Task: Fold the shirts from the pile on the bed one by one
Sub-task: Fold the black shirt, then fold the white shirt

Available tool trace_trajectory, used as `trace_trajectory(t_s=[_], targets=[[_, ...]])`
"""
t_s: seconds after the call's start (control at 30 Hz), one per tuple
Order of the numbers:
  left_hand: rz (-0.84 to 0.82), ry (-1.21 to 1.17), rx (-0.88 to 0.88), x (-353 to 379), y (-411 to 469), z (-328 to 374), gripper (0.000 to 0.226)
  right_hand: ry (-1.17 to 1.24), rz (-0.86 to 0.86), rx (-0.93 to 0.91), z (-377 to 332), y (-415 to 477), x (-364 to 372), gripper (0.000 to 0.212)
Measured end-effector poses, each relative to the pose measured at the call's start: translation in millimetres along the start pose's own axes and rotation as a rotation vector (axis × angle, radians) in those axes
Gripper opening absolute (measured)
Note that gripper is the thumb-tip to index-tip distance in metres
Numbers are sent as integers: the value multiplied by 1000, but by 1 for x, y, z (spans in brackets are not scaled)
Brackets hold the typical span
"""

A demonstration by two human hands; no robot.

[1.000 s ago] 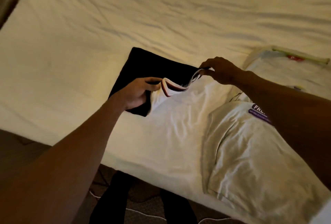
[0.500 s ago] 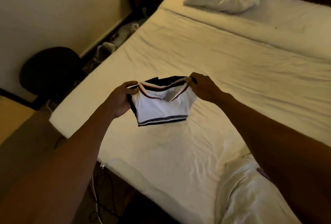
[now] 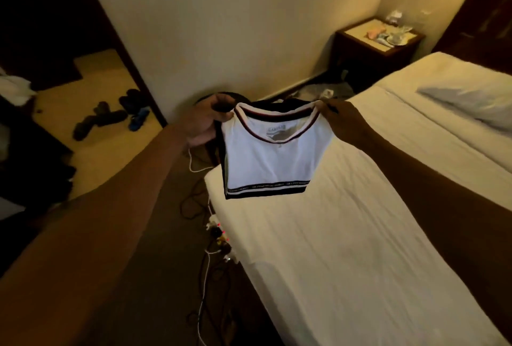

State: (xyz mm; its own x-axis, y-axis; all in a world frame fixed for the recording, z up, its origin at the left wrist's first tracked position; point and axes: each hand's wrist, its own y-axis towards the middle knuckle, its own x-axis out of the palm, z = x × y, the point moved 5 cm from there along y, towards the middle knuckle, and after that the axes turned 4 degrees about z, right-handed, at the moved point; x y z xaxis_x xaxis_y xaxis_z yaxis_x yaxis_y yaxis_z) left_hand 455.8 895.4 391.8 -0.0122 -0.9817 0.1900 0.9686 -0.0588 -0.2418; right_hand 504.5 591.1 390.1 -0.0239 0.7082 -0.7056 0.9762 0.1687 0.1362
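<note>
A folded white shirt (image 3: 273,156) with a striped neckline and a dark band along its lower edge hangs in the air over the bed's left corner. Dark fabric shows behind it. My left hand (image 3: 203,124) pinches its left shoulder and my right hand (image 3: 342,121) pinches its right shoulder. Both arms are stretched forward. The pile of shirts is out of view.
The bed (image 3: 346,248) with a white sheet fills the right side, with a pillow (image 3: 471,99) at its far end. A nightstand (image 3: 379,43) stands by the wall. Cables and a power strip (image 3: 219,237) lie on the floor beside the bed. Shoes (image 3: 110,118) lie near the doorway.
Both hands lifted the white shirt off the bed and carried it up and leftward. The view swung left, so the pile and the dark garment on the sheet dropped out of sight.
</note>
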Motion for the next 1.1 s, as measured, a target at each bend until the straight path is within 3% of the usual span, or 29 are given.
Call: trace_trajectory(t_s=[0.43,0.7,0.9,1.1], targets=[[374,-116,219,-328,-48,196,27,201,-51,-282,-349,183,180,43],[663,-16,365,-508,-87,286,29,244,-80,-457,-541,261,289,46],[750,225,361,-631,-97,321,26,269,-173,-546,-651,324,396,47],[844,313,237,-766,-79,357,35,305,-391,-514,-749,394,509,48]])
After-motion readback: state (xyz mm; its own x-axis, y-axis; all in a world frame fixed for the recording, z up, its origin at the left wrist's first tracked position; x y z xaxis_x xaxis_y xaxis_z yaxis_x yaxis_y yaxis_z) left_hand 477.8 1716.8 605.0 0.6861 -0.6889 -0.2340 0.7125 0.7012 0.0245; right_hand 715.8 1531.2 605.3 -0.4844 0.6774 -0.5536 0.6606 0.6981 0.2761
